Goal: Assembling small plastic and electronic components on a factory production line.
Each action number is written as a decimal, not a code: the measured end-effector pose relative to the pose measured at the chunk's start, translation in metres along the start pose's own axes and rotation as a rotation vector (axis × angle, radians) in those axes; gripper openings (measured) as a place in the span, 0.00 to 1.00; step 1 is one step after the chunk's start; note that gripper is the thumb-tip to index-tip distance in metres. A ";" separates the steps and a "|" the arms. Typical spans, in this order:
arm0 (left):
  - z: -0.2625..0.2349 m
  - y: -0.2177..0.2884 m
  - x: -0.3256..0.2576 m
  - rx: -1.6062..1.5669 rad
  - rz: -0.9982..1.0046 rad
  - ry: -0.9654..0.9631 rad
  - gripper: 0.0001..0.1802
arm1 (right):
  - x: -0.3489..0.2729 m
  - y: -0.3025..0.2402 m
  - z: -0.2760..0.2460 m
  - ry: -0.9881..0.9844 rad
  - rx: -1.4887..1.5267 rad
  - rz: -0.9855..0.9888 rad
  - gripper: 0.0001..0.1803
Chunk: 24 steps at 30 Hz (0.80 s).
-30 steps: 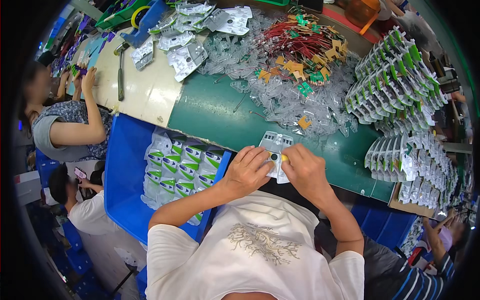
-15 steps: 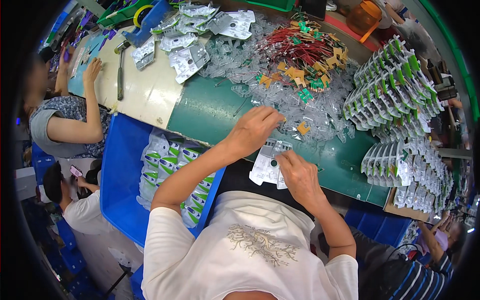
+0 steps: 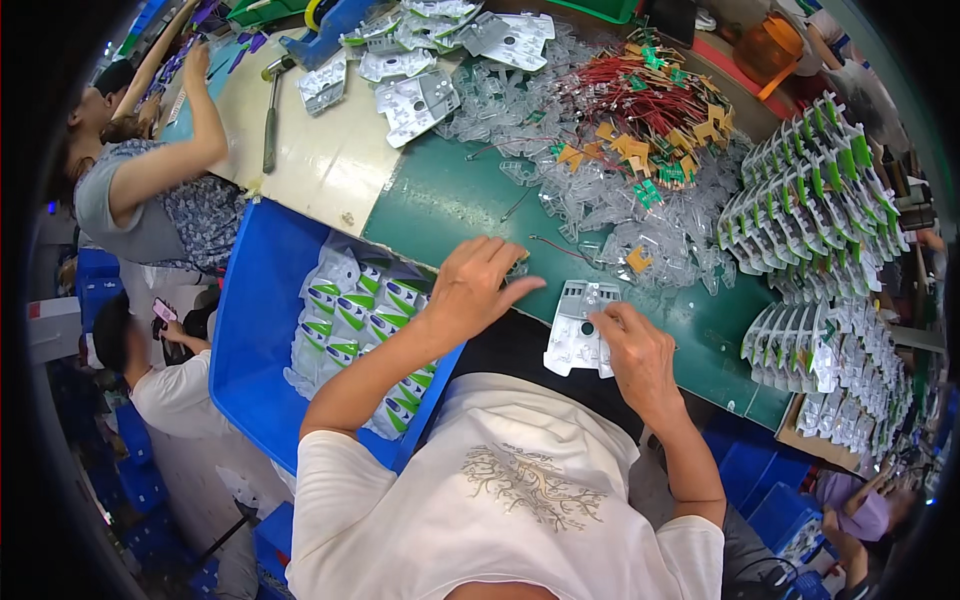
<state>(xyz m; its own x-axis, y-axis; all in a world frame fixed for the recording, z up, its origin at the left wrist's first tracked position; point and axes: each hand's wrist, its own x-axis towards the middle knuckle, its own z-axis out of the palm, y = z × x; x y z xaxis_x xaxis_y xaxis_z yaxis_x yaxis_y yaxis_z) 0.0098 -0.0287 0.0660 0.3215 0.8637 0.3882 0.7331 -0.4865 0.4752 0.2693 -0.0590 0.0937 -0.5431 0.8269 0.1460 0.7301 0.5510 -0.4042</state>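
My right hand (image 3: 640, 352) grips the right side of a white plastic housing (image 3: 574, 342), held at the front edge of the green table. The housing has slots along its top and a dark round hole. To its left is my left hand (image 3: 478, 288), thumb stretched out and other fingers curled. A small yellowish bit shows at those fingertips, too small to name. Beyond the hands lies a heap of clear plastic parts (image 3: 600, 215). On it rests a tangle of red wires (image 3: 640, 92) with small green boards and orange tabs.
A blue bin (image 3: 262, 330) at left holds white-and-green parts in bags. White-and-green housings (image 3: 810, 200) are stacked at right. More housings (image 3: 418, 105) and a hammer (image 3: 270, 125) lie at the back left. A co-worker (image 3: 160, 180) sits at far left.
My left hand has drawn back from the clear parts, its thumb now apart. The view has shifted. My right hand keeps its grip on the housing.
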 end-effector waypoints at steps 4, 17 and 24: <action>-0.009 0.015 -0.004 -0.040 -0.031 -0.090 0.15 | 0.001 0.004 -0.004 0.011 -0.022 0.002 0.17; 0.026 0.030 0.014 -0.229 0.442 -0.097 0.16 | 0.004 0.012 -0.004 -0.040 -0.030 -0.028 0.17; 0.034 0.034 0.016 -0.110 0.432 -0.183 0.15 | 0.005 0.018 0.002 0.102 0.098 -0.012 0.12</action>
<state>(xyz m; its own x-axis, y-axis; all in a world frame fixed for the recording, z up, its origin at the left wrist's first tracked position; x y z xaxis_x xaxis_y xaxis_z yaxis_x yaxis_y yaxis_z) 0.0601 -0.0273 0.0617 0.6903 0.5838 0.4274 0.4450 -0.8083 0.3855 0.2785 -0.0456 0.0851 -0.5035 0.8299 0.2403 0.6771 0.5518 -0.4870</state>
